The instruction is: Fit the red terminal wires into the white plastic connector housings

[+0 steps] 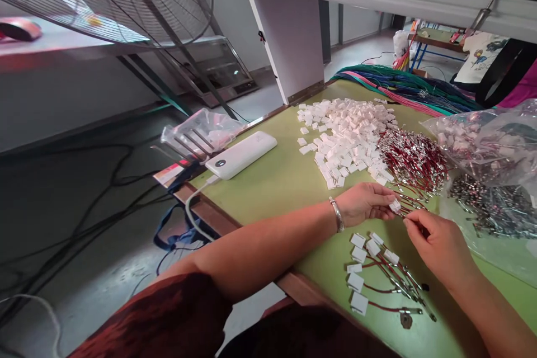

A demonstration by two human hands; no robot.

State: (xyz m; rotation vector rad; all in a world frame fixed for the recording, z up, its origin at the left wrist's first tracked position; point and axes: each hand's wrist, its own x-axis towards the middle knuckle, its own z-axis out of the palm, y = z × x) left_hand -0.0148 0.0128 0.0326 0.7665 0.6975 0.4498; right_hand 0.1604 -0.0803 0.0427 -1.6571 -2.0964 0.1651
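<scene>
My left hand [364,202] is closed on a small white plastic connector [395,206], held between thumb and fingers. Close to its right side, my right hand [440,240] pinches what looks like the end of a short red wire at the connector; my fingertips partly hide it. Several white connectors with red wires and metal terminals [358,302] lie on the green tabletop below my hands. Beyond them are a heap of loose white connectors [348,128] and a pile of short red wires with metal ends [413,159].
A white power bank [243,154] with a cable lies near the table's left edge. Clear plastic bags [495,140] of parts stand at the right. Long green, blue and pink wires [403,86] run along the back. A large fan [159,0] stands at upper left.
</scene>
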